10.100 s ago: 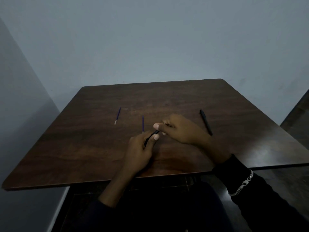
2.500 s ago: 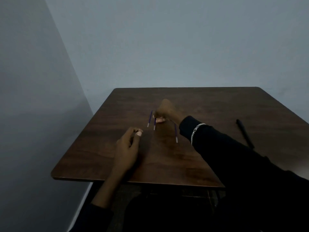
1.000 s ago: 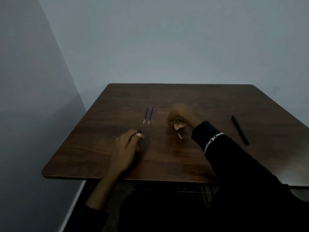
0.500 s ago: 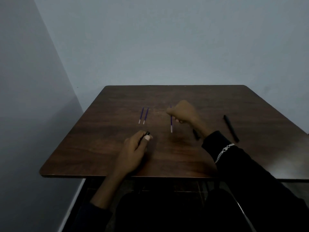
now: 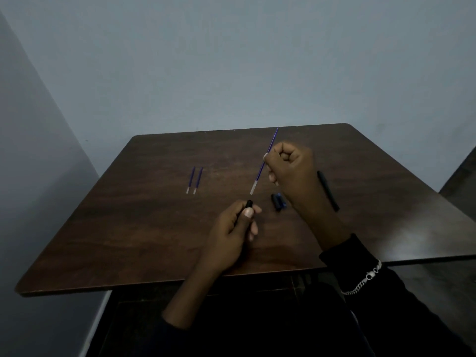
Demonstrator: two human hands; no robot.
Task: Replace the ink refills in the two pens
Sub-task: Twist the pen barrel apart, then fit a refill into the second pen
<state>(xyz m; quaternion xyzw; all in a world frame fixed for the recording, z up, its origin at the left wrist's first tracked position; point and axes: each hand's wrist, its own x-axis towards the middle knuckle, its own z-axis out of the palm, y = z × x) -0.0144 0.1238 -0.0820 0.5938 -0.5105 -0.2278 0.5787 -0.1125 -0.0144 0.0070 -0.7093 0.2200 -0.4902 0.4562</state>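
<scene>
My right hand (image 5: 291, 173) pinches a thin blue refill (image 5: 260, 171) above the table, its pale end pointing down toward my left hand. My left hand (image 5: 233, 228) grips a black pen barrel (image 5: 248, 204), whose open end sticks out between thumb and forefinger, a short gap below the refill's end. Two more blue refills (image 5: 194, 179) lie side by side on the table to the left. A small dark pen part (image 5: 278, 201) lies just under my right hand. A second black pen (image 5: 328, 190) lies whole to the right, partly behind my right wrist.
The dark wooden table (image 5: 154, 240) stands in a corner against grey-blue walls. Its front edge is close to my body. A chain bracelet (image 5: 363, 279) sits on my right wrist over a dark sleeve.
My right hand picked one refill off the table, lifted it and tilted it toward the barrel. My left hand kept its grip on the barrel. The small dark pen part came into view.
</scene>
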